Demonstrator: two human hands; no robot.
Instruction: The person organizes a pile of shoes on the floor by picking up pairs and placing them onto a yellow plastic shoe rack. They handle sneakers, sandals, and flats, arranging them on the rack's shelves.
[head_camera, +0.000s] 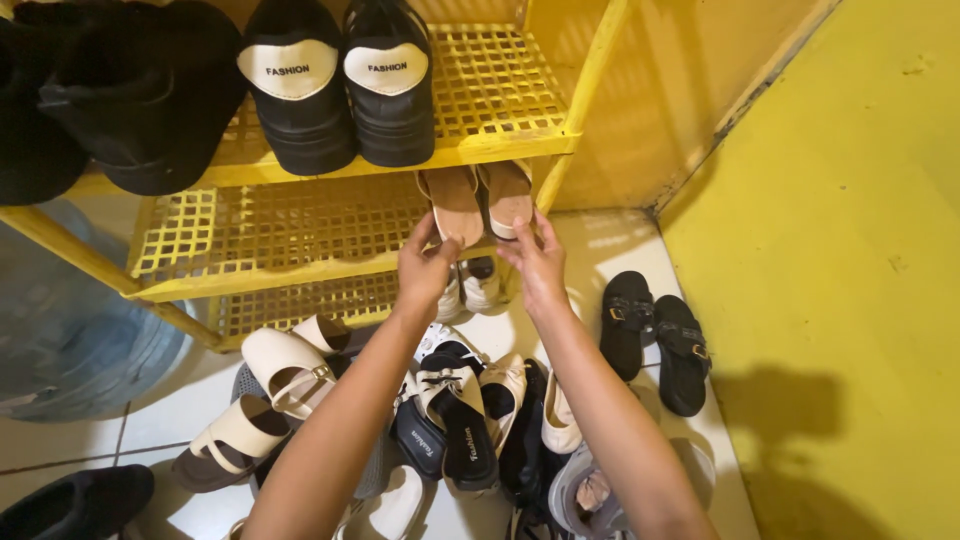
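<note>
A pair of tan sandals rests on the middle shelf of a yellow mesh shoe rack (260, 225). My left hand (425, 268) grips the heel of the left sandal (452, 203). My right hand (537, 262) holds the heel of the right sandal (508, 196). Both heels stick out over the shelf's front edge at its right end. Below my forearms lies a heap of shoes on the white floor.
Black platform shoes (340, 85) and black boots (110, 95) fill the top shelf. The floor holds beige strap sandals (275, 385), a black and white shoe (455, 410), black slides (655, 335) and a black shoe (75, 500). A yellow wall (830, 250) stands at right. A clear water jug (60, 330) sits at left.
</note>
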